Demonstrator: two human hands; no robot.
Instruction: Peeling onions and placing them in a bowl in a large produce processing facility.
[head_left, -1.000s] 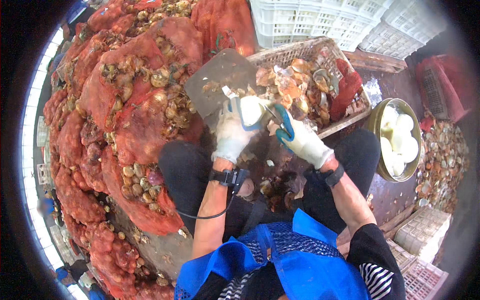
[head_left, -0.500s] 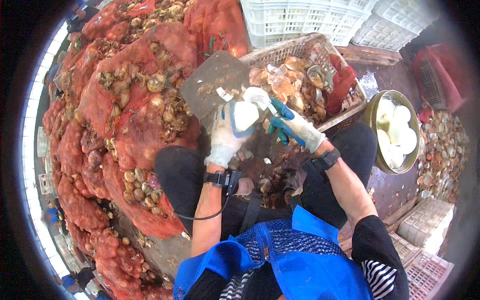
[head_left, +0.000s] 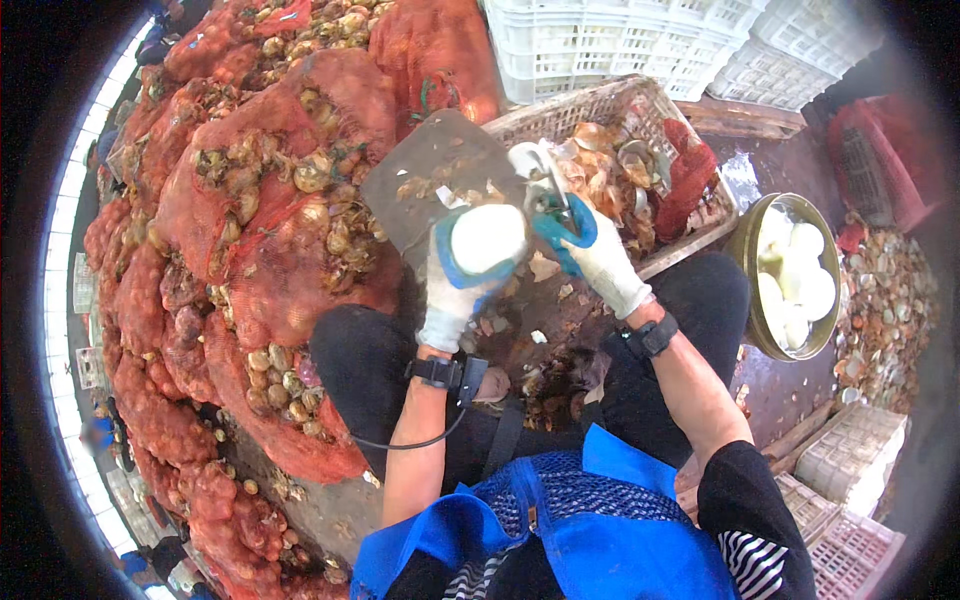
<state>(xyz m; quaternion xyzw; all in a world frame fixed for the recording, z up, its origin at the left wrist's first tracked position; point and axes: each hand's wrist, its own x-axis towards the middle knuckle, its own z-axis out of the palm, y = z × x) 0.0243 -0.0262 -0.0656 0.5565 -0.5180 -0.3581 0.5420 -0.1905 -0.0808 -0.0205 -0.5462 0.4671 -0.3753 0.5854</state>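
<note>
My left hand (head_left: 455, 285), in a white glove with blue coating, is wrapped round a smooth white peeled onion (head_left: 487, 240). To its right, my right hand (head_left: 592, 250), gloved the same way, grips a small knife (head_left: 556, 185), its blade pointing away from me. A pale piece of onion skin (head_left: 528, 160) is by the blade, over the near left edge of a crate (head_left: 688, 238) of peelings. The two hands are apart. The knife's handle is mostly hidden in my fingers.
Red mesh sacks of onions (head_left: 290, 240) are piled along the left. A brown board (head_left: 430, 160) with scraps lies ahead. On the right stands a round container (head_left: 750, 240) holding peeled onions (head_left: 800, 270), with loose onions or peelings (head_left: 885, 310) beyond. White crates (head_left: 610, 45) are stacked at the back.
The right hand with the knife has drawn slightly away from the onion, taking a piece of skin along. More of the onion's white face now shows in the left hand.
</note>
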